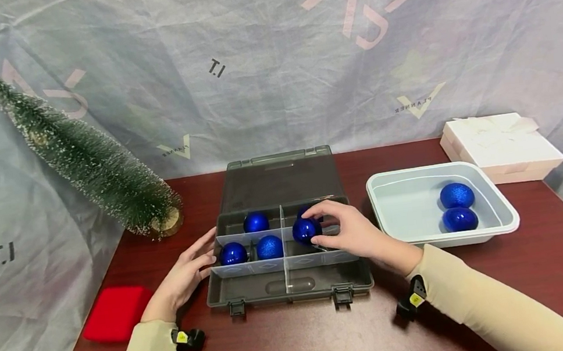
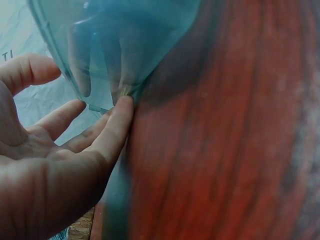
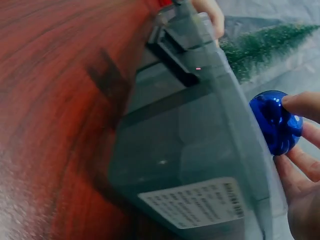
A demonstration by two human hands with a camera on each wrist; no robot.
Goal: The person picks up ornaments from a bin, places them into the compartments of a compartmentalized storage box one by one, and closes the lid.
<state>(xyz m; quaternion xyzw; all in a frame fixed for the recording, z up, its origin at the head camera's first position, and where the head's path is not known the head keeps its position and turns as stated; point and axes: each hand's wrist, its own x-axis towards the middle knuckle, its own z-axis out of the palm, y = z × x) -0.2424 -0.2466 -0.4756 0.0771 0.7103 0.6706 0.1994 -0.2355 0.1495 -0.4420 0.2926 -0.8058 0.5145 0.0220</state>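
My right hand (image 1: 348, 229) pinches a shiny blue Christmas bauble (image 1: 306, 231) between thumb and fingers. That bauble is over the right middle compartment of a grey see-through divided box (image 1: 291, 298), whose lid stands open. In the right wrist view the same bauble (image 3: 276, 122) shows above the box's rim. My left hand (image 1: 183, 278) touches the box's left side with loosely extended fingers. A matt blue bauble (image 1: 255, 222) lies in the back left compartment; a shiny one (image 1: 233, 254) and a glittery one (image 1: 269, 247) share the left middle compartment. Another, mostly hidden, is behind the held bauble.
To the right, a white tub (image 1: 406, 207) contains a glittery bauble (image 1: 457, 196) and a shiny bauble (image 1: 460, 219). Behind it sits a white gift box (image 1: 514, 141) with a bow. A small artificial tree (image 1: 89, 158) and a red item (image 1: 118, 314) are at left.
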